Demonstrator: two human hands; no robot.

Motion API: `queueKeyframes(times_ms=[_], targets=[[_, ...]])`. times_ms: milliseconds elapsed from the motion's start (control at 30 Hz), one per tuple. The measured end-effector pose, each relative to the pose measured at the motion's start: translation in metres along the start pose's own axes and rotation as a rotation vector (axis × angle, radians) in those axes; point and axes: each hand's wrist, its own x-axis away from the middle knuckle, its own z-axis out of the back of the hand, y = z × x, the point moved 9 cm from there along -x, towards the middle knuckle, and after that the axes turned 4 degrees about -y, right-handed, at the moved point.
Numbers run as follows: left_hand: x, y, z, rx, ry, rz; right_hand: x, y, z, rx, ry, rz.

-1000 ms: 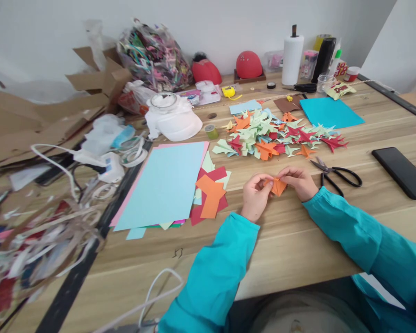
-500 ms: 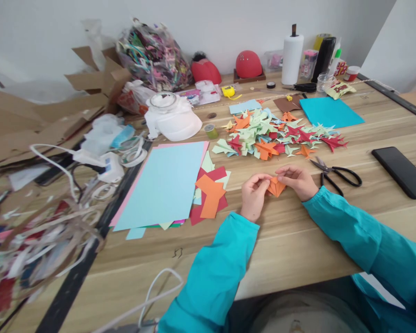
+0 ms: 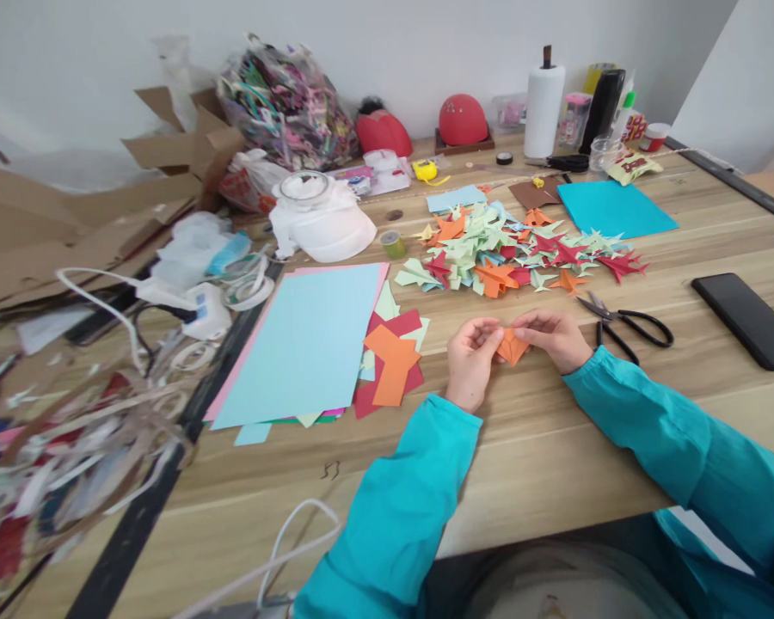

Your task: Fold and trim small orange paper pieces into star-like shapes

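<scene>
A small folded piece of orange paper [image 3: 512,348] is pinched between both hands, just above the table. My left hand [image 3: 473,361] grips its left edge between thumb and fingers. On the opposite side, my right hand [image 3: 553,338] holds the paper with thumb and forefinger. Crease lines run down the paper to a point at the bottom; its upper edge is partly hidden by fingertips. Beyond the hands lies a heap of folded paper birds [image 3: 483,236] in green, orange, red and blue. Black-handled scissors [image 3: 632,325] rest open beside my right hand.
Left of my hands are orange paper strips [image 3: 393,370] and a stack of coloured sheets [image 3: 303,344]. A phone [image 3: 748,318] lies at the right. Farther back are a blue sheet [image 3: 616,208], a white bottle [image 3: 544,112] and a yellow tape measure [image 3: 426,169]. Ribbons and cables clutter the far left.
My left thumb and fingers have shifted slightly on the orange paper, and its left side sits a little differently. My right hand has hardly moved.
</scene>
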Motion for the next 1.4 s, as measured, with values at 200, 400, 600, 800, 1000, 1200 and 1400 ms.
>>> queueKeyframes(times_ms=[200,400,600,800,1000,1200,1400], targets=[[0.001,0.002,0.001,-0.003,0.017,-0.001,0.000,0.003,-0.001,0.014,-0.005,-0.019],[0.002,0.008,-0.009,-0.089,-0.064,-0.068,0.000,0.000,0.004,0.069,0.042,0.015],[0.006,0.016,-0.014,-0.287,-0.104,-0.212,-0.001,0.008,0.008,-0.072,0.059,-0.051],[0.013,0.025,-0.026,-0.492,-0.186,-0.375,-0.001,0.008,0.011,-0.115,0.088,-0.040],[0.012,0.021,-0.026,-0.503,-0.184,-0.358,0.000,0.004,0.010,-0.039,0.097,-0.021],[0.010,0.014,-0.021,-0.363,-0.151,-0.241,0.000,0.004,0.010,-0.033,0.096,-0.006],[0.007,0.006,-0.019,-0.346,-0.166,-0.179,0.000,0.004,0.011,-0.108,0.109,-0.015]])
